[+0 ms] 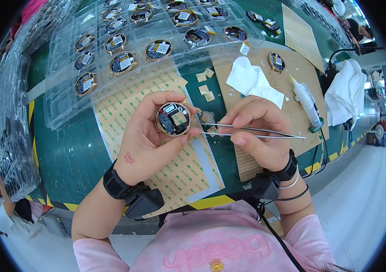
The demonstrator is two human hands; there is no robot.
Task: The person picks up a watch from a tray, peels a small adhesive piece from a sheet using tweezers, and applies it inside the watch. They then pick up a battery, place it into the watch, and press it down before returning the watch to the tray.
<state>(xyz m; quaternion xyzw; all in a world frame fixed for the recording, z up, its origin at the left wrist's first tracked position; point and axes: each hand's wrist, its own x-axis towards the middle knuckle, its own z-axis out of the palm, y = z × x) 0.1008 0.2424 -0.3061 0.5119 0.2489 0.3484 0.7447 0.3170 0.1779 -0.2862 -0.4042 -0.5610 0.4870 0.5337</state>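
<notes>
My left hand [145, 140] is closed around the rim of a round watch case [173, 119], its inner side facing up. Inside the case are a blue circuit board, a small tan square and dark parts. My right hand [258, 131] pinches metal tweezers [265, 133], their tips pointing left, apart from each other and close to the case's right edge. Whether the tips touch anything is too small to tell. Under my left hand lies a tan sheet of printed adhesive backing [125, 102]. Small tan squares [206, 93] are scattered on the green table between my hands.
Clear plastic trays [145, 34] with several watch cases stand at the back left. On the right, a cardboard sheet [229, 97] bears white wipes [252, 81], a corded glue-gun-like tool [306, 102] and another watch case [276, 62]. Crumpled white cloth [345, 90] lies beyond. Bubble wrap [13, 113] lines the left.
</notes>
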